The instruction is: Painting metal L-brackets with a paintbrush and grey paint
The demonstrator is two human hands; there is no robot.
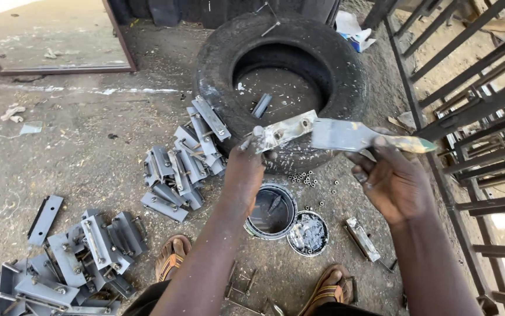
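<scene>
My left hand (243, 169) grips one end of a small flat metal bracket (284, 130) smeared with light filler, held up in front of a black tyre (281, 76). My right hand (390, 175) holds a putty knife (352, 136) by its paint-stained handle, and the grey blade lies against the bracket's right end. Below my hands stands an open tin of dark grey paint (271, 212), with its lid (307, 233) lying beside it, coated in grey paste.
Grey painted brackets lean in a heap against the tyre (185, 161), and another heap lies at the lower left (74, 260). A bare bracket (362, 239) and small nuts (311, 178) lie on the dirt. A dark metal gate (475, 117) fills the right. My sandalled feet (173, 256) show below.
</scene>
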